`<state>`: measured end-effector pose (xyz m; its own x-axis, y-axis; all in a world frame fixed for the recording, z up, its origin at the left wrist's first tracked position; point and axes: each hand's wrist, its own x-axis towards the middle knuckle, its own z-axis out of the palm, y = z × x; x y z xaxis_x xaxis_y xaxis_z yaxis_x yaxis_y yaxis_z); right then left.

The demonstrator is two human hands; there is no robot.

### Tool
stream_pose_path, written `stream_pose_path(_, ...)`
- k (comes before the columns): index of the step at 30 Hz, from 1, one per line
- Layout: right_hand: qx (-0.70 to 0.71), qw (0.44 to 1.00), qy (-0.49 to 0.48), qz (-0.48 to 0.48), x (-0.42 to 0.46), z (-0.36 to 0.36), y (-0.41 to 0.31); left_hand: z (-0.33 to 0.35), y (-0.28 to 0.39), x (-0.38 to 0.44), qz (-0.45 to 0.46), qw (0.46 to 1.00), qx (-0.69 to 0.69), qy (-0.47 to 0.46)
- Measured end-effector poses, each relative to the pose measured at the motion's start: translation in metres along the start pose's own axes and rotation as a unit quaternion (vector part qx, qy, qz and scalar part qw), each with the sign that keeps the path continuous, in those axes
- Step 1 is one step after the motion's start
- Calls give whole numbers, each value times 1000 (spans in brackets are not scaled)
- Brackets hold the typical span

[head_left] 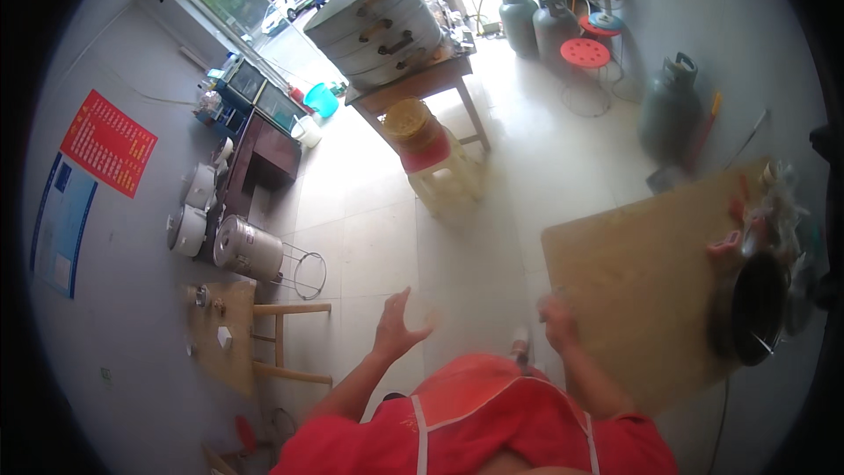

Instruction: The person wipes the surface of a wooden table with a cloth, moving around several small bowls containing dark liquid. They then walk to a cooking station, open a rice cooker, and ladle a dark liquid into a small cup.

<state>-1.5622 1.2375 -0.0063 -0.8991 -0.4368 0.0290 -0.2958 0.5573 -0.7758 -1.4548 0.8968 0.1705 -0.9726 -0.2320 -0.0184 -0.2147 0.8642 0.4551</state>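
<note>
My left hand is raised over the tiled floor, its fingers apart and holding nothing. My right hand hangs at the left edge of a large wooden board, its fingers curled; whether it holds something small there is blurred. On the board's right side stand a dark round pot and, behind it, plastic bags with small red items. Ahead of me a yellowish bucket rests on a pale plastic stool. Behind it, stacked metal steamers sit on a wooden table.
Gas cylinders and red stools stand at the back right. To the left are a steel barrel on a wire stand, white pots, a dark desk and a small wooden table with legs jutting toward the floor.
</note>
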Motion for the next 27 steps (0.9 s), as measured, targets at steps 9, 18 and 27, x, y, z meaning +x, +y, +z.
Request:
stream_pose_path(9,12,987,137,88,-64,-47,10,-16,-73,-45,-90,990,-39,102)
stream_pose_path(18,2,1000,-6,20,93,19,-102,-58,-174,0,-83,973,-151,155)
stream_pose_path(27,121,912,-352,-171,259,256,-372,-178,-278,70,-23,963,-239,120)
